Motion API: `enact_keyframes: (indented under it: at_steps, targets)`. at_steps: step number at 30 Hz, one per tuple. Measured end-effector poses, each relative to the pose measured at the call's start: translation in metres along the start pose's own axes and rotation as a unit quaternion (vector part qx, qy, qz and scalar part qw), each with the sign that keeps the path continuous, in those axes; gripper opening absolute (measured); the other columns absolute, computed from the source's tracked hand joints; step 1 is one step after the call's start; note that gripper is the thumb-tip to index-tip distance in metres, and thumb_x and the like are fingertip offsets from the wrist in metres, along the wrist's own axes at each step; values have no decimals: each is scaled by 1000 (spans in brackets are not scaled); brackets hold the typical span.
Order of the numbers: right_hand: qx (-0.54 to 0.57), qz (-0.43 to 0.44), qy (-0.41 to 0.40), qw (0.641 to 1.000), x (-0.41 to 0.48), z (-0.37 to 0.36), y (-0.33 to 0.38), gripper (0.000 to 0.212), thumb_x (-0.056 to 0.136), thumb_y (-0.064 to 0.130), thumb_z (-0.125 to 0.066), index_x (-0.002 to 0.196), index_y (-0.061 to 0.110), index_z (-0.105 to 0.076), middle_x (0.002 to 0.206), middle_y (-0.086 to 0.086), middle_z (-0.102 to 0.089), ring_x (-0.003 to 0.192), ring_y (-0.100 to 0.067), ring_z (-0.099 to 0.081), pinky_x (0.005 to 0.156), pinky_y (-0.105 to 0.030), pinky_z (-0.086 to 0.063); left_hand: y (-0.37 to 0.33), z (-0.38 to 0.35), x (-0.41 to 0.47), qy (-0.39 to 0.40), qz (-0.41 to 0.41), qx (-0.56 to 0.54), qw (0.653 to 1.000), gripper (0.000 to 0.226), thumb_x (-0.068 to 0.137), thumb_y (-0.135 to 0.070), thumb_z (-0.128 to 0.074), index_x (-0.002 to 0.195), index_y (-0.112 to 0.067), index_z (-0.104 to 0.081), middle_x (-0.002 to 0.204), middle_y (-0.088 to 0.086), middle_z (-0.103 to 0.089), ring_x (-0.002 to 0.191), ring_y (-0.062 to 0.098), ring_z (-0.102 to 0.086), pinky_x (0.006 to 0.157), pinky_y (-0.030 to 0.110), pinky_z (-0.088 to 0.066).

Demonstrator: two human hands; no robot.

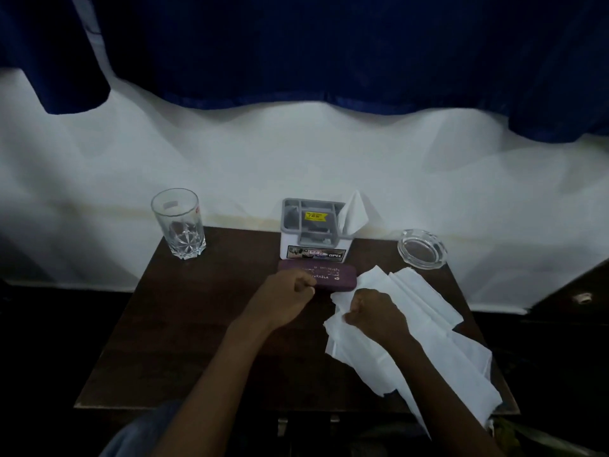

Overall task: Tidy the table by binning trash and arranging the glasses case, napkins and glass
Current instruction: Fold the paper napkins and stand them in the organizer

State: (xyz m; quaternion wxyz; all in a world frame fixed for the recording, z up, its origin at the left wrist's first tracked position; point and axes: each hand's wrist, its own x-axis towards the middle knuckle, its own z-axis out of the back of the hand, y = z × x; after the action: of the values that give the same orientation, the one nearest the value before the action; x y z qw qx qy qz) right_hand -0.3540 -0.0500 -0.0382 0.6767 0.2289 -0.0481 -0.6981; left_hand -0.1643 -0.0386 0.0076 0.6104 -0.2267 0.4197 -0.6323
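Desk (184,324): dark brown wood, small and square, set against a white cloth wall with a blue curtain above
Glasses case (333,274): long, purple-maroon, closed, pale lettering on its lid; lies flat just in front of the holder, its left end hidden under the left hand
Left hand (286,295): grip curled shut, knuckles up, fingers resting on the near left end of the glasses case; whether it actually clamps the case cannot be told
Right hand (375,312): grip closed into a loose fist, pinching the left edge of the napkins
Napkins (425,311): white, thin, creased and partly unfolded, several sheets overlapping; spread across the right half of the desk, the near corner hanging past the front edge
Glass (179,222): clear tumbler with a cut star base, upright and empty, at the far left corner of the desk, well apart from both hands
Holder (313,230): white and grey box with compartments, yellow sticker inside, one folded white napkin standing in its right slot
Ashtray (422,248): clear glass, round, at the far right corner, just beyond the napkins
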Motion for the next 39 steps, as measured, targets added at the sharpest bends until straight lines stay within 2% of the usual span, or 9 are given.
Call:
enact_keyframes:
  at_steps: [5,11,15,20,24,27,29,32,39]
  targets:
    - [25,-4,-2,1000,3,7,-2,5,79,16,-62,76,12,-60,92,-7,-64,89,-23,-63,77,-30,-49,-3,-7,-5,39,-2,15,999,26,91,-22,-54,115,-18,-62,109,5,-65,92,15,-61,90,30,-48]
    - [205,-74,-23,976,-16,63,-12,17,74,2,-63,59,9,-59,57,-10,-60,48,-18,-57,42,-19,-44,-4,-6,-6,60,4,12,998,28,90,-22,-55,117,-18,-61,113,6,-65,90,12,-60,90,27,-48]
    - [373,-71,-84,921,-35,94,-4,16,79,-1,-64,65,6,-60,54,-8,-56,42,-14,-52,46,-23,-45,-17,-10,-11,130,-6,-70,989,37,89,-24,-58,125,-15,-56,112,-1,-64,90,5,-60,78,14,-47]
    - [560,-2,-49,827,-50,109,41,12,82,0,-62,71,5,-57,61,-11,-57,46,-15,-57,48,-26,-53,-34,-31,-19,266,-24,-193,944,77,79,-29,-72,144,-28,-31,144,-5,-45,129,8,-46,110,30,-37]
    - [641,70,32,764,-54,106,66,8,85,2,-58,78,3,-60,70,-12,-65,62,-23,-70,61,-30,-59,-42,-34,-24,209,-23,-326,922,25,87,-22,-61,112,-25,-61,118,-1,-66,109,14,-62,94,33,-49]
    - [670,74,0,738,-52,112,59,9,87,4,-54,85,1,-62,80,-13,-70,73,-28,-72,67,-31,-59,-42,-26,-19,109,40,-476,872,15,92,-13,-52,99,-17,-65,104,5,-70,96,16,-64,88,30,-49]
    - [665,47,-85,741,-48,117,42,10,86,4,-54,82,4,-62,75,-10,-71,70,-26,-71,64,-29,-58,-40,-14,-17,99,53,-524,844,17,91,-14,-52,99,-15,-66,94,3,-74,86,15,-69,79,28,-55]
    - [566,-23,-186,803,-39,117,13,8,82,2,-59,85,-1,-66,67,-7,-70,67,-25,-67,57,-25,-56,-36,2,-18,112,68,-538,833,23,89,-20,-54,107,-12,-66,92,5,-74,80,15,-71,66,26,-57]
    - [533,23,-65,843,-34,110,6,13,87,9,-56,93,4,-66,86,-16,-67,76,-26,-63,71,-33,-53,-34,7,-16,124,70,-541,829,33,75,-26,-62,105,-14,-67,91,4,-75,81,15,-71,70,28,-56]
